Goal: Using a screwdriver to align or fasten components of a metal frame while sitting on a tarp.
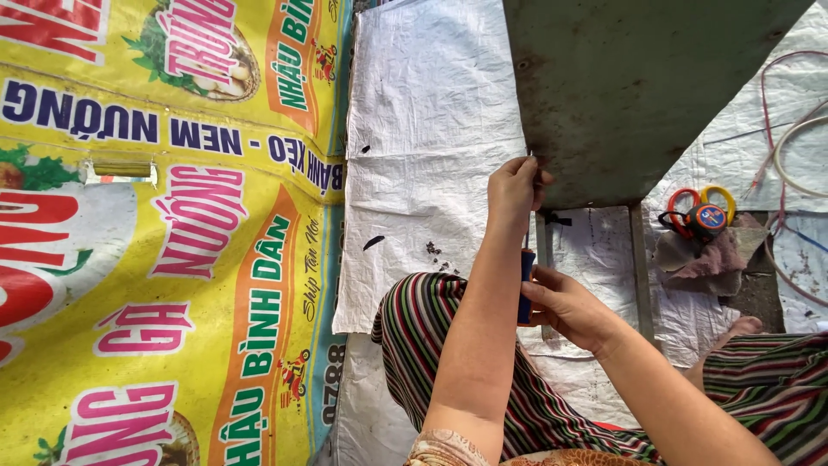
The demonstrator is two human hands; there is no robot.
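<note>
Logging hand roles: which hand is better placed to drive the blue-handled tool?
Probably right: the right hand grips the blue handle, while the left hand pinches its thin shaft beside the metal sheet.

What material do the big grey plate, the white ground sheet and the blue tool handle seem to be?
The big grey plate looks like sheet metal: flat, dull, with rust-like specks. The white ground sheet seems woven plastic tarpaulin, creased and faintly shiny. The blue tool handle, under the right hand, is probably plastic or rubber; too hidden to tell.

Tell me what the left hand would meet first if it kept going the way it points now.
The left hand points up-frame and already pinches the lower left corner of the grey metal sheet. Going on, it would likely press into that sheet first, though depth is unclear.
</note>
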